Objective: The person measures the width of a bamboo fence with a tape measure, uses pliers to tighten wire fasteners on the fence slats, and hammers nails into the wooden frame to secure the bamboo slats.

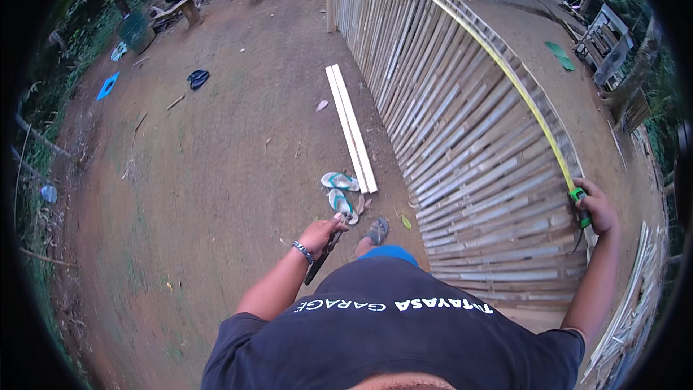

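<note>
My right hand [599, 206] is closed around a green tape measure [582, 218] at the near end of a bamboo fence [440, 115]. From its case the yellow tape [530, 101] runs out along the fence's top edge toward the far end. My left hand [317, 234], with a bracelet at the wrist, hangs low over the ground left of the fence. It is closed on a long dark tool [323, 258] that points down toward my body; its exact kind is hard to make out.
Two pale wooden strips [351, 130] lie on the dirt beside the fence, with a pair of sandals [339, 182] at their near end. A black bundle [198, 79] and a blue sheet [107, 87] lie farther left. Split bamboo [626, 310] is heaped at right. People sit far off.
</note>
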